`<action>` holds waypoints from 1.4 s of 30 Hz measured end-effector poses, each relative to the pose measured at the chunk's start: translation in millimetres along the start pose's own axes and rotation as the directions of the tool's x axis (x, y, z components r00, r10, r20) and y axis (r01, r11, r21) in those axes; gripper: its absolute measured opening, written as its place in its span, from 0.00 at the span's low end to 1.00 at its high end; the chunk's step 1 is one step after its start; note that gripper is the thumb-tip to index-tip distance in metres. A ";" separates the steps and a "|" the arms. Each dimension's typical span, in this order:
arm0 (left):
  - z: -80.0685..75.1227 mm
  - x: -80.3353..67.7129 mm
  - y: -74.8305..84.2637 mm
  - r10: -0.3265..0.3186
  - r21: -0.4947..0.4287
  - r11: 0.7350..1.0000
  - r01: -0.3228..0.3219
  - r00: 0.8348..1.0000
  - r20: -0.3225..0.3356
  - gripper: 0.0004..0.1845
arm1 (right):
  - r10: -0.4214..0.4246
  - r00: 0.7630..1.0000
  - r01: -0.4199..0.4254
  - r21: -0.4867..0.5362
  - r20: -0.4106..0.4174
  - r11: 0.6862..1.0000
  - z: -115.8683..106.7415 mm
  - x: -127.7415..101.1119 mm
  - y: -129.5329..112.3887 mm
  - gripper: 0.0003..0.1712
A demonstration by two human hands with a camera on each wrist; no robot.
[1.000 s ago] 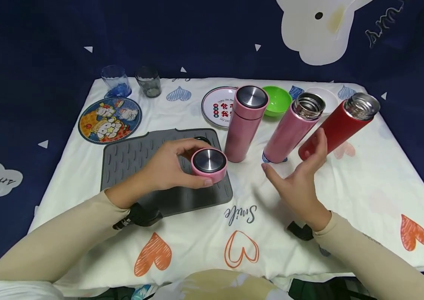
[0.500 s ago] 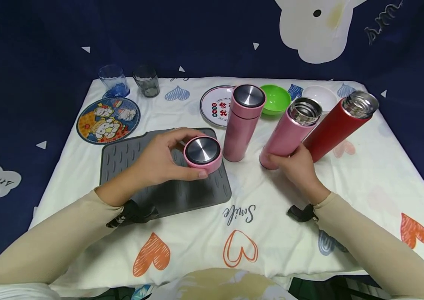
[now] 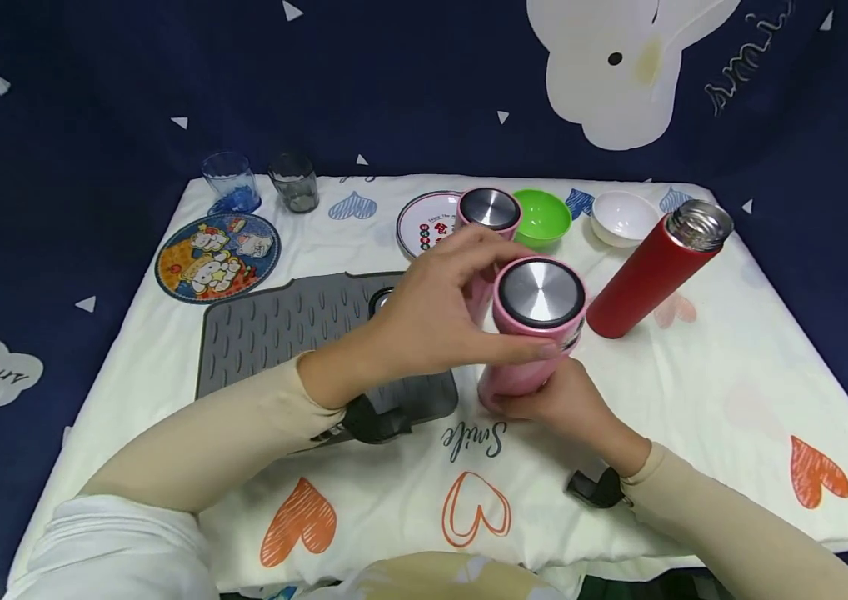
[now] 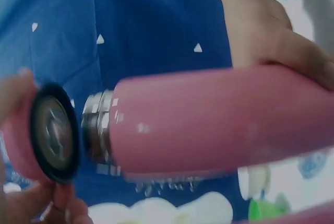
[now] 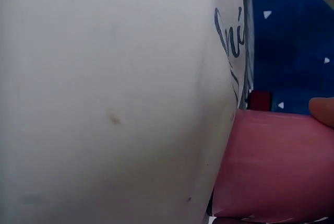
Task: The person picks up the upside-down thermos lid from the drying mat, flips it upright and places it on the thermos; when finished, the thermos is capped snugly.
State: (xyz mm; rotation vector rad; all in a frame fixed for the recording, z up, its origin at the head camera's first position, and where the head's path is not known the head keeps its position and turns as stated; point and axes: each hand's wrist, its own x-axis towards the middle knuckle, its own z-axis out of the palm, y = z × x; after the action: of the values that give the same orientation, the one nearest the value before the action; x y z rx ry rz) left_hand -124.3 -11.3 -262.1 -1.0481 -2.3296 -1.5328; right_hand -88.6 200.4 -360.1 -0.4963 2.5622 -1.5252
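Left hand (image 3: 431, 321) grips the pink lid (image 3: 540, 298) by its rim, fingers curled round it. In the left wrist view the lid sits just off the steel neck of the pink bottle (image 4: 219, 125), a narrow gap between them. Right hand (image 3: 559, 400) wraps the lower body of this bottle, near the front middle of the tabletop (image 3: 694, 400), above the "Smile" print. From the head view the lid covers the bottle mouth, so the gap cannot be seen there.

Second pink bottle (image 3: 489, 212), capped, stands behind the left hand, mostly hidden by it. Red bottle (image 3: 649, 267), uncapped, stands to the right, well apart. Grey mat (image 3: 281, 325) is partly covered by the left forearm. Right wrist view: only cloth and a patch of pink bottle, blurred.
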 end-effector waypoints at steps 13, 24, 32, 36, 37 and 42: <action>10.8 3.9 -10.5 -0.033 0.047 0.999 0.024 0.980 0.197 0.44 | -0.061 0.998 0.061 0.027 0.005 0.998 15.0 -0.9 -3.7 0.16; 37.5 7.5 -22.9 0.022 -0.205 0.979 -0.001 0.995 0.102 0.43 | -0.107 0.994 0.107 -0.001 -0.023 0.994 8.5 1.3 -4.1 0.29; 41.5 9.5 -28.1 0.057 -0.223 0.974 -0.026 0.989 0.136 0.43 | -0.080 0.997 0.080 -0.008 -0.005 0.997 6.8 3.6 -3.5 0.25; 45.7 11.2 -31.3 0.065 -0.226 0.973 -0.042 0.993 0.096 0.43 | -0.092 0.996 0.092 0.004 0.014 0.996 4.1 7.0 -2.6 0.30; 45.9 11.9 -32.8 0.072 -0.248 0.968 -0.045 0.992 0.100 0.42 | -0.094 0.995 0.094 -0.004 0.016 0.996 3.3 7.7 -2.6 0.30; 45.7 13.0 -37.2 0.059 -0.300 0.954 -0.020 0.991 0.124 0.44 | -0.082 0.996 0.081 0.014 0.037 0.997 1.0 9.7 -0.8 0.29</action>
State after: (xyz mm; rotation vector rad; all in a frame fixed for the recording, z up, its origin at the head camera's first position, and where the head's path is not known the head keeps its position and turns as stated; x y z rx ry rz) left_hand -146.6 25.4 -304.5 -1.2911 -2.1856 -1.8970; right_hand -97.4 195.9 -359.3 -0.6296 2.5322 -1.5403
